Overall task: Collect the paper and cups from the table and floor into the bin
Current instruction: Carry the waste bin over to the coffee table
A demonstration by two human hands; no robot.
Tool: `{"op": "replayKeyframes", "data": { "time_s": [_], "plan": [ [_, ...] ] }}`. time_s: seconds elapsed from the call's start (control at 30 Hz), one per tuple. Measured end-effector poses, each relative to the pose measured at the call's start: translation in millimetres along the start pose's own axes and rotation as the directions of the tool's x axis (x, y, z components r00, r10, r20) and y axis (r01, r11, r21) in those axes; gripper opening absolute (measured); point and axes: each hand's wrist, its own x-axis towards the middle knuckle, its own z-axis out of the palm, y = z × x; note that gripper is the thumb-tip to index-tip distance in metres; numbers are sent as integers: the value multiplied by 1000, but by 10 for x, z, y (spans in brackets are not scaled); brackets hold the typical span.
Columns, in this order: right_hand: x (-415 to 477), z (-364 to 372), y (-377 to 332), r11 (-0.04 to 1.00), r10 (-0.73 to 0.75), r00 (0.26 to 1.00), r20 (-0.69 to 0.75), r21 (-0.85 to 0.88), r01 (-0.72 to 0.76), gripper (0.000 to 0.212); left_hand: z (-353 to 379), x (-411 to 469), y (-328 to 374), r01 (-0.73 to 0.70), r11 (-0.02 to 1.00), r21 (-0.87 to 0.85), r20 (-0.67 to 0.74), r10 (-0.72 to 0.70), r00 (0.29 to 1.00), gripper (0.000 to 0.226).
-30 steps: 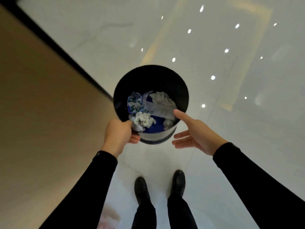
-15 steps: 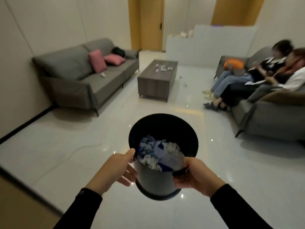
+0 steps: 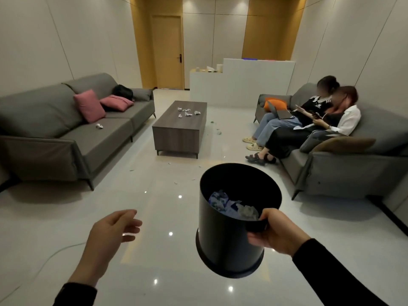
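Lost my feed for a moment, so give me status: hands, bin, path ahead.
Right hand gripping round black bin by rim; left hand open, empty. Crumpled paper scraps on wooden coffee table. Path clear.

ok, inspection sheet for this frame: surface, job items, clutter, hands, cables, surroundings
Surface: glossy pale floor with ceiling-light reflections; wooden coffee table ahead.
Job's things: black bin already holding crumpled paper and blue scraps; crumpled paper pieces on the tabletop; small scraps on the floor right of the table and more in front of it. No cups made out.
Clutter: white crumpled piece on the left sofa; pink cushions.
Grippers: right hand grips the bin's rim; left hand open, empty, clear of the bin.
Cables: thin line on the floor, lower left, possibly a cord.
Surroundings: two people seated on the right sofa; closed door; white counter.
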Motion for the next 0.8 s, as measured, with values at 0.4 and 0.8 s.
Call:
{"op": "replayKeyframes", "data": {
  "time_s": [0.4,0.8],
  "plan": [
    [1681,373,-1222,994,64,986,-154,99,-49,29,936,2517,606,-80,994,-75,115,88,989,15],
    [3720,229,-2696,991,109,988,-109,88,-100,26,2319,4540,827,-83,994,-77,68,88,994,15]
  ]
}}
